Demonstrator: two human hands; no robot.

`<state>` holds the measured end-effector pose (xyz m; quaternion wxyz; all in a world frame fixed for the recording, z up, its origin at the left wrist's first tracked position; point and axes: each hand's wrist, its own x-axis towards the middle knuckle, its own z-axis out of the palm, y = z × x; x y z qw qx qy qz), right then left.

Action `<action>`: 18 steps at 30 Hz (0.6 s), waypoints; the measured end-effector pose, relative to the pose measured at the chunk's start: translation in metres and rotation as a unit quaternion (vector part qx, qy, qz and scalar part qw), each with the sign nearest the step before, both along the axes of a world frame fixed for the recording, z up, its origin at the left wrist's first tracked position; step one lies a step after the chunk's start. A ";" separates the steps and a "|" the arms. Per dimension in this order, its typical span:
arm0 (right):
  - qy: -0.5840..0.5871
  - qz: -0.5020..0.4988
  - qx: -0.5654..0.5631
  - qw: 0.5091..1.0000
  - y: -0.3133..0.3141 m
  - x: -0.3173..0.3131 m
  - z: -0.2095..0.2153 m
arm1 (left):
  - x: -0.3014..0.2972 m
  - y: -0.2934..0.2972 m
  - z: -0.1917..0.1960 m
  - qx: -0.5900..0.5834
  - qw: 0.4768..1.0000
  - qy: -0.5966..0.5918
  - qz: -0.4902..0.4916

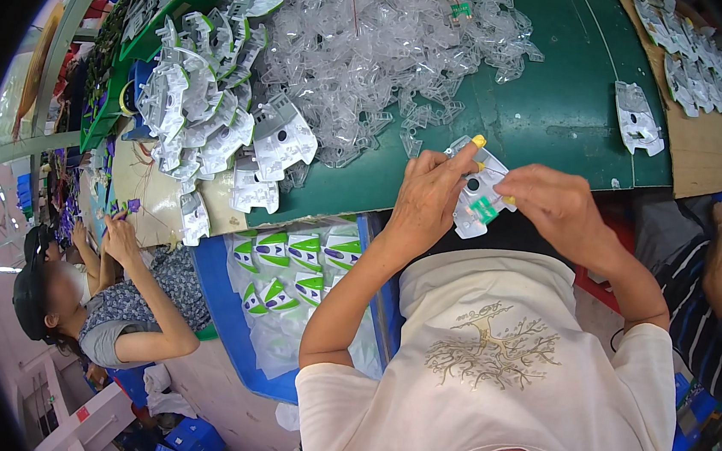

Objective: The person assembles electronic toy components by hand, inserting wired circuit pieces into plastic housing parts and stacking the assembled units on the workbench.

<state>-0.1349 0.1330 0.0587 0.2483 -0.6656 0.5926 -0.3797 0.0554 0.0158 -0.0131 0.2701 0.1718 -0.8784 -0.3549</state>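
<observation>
A white plastic shell [487, 173] with a round dark hole is held at the table's near edge, over my lap. My left hand [429, 195] grips it along its left side, with the thumb hidden. A small green circuit board [483, 209] lies on the shell's lower part. My right hand [554, 206] is closed in a pinch over the shell's right edge; whatever sits between its fingertips is too small to make out. Yellow coverings show on several fingertips. Just beyond my hands spreads a heap of clear plastic parts [349, 61].
Stacked white shells [187, 99] with green edges stand on the left. One shell [637, 118] lies right on the green table [564, 63], near cardboard [695, 160] with shell rows. A blue crate [235, 335] holds white-green-purple pieces. Another person [139, 309] works at left; another sits at right.
</observation>
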 end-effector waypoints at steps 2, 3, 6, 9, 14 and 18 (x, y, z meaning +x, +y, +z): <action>0.073 -0.007 -0.049 0.996 0.005 0.010 -0.013 | -0.001 0.001 -0.001 -0.001 1.000 0.000 0.005; 0.145 -0.013 -0.099 0.984 0.007 0.015 -0.020 | -0.002 0.002 -0.001 -0.002 1.000 0.001 0.008; 0.205 -0.034 -0.123 0.971 0.015 0.026 -0.041 | -0.002 0.002 0.000 0.000 1.000 0.002 0.013; 0.212 -0.040 -0.108 0.971 0.014 0.029 -0.036 | 0.000 0.001 -0.004 0.004 1.000 0.015 0.015; 0.038 -0.077 -0.098 0.992 0.012 0.017 -0.021 | -0.001 0.000 -0.006 0.010 0.999 0.029 0.015; 0.002 -0.190 0.026 0.981 0.028 0.001 -0.042 | -0.008 0.001 -0.003 0.022 0.999 0.024 0.006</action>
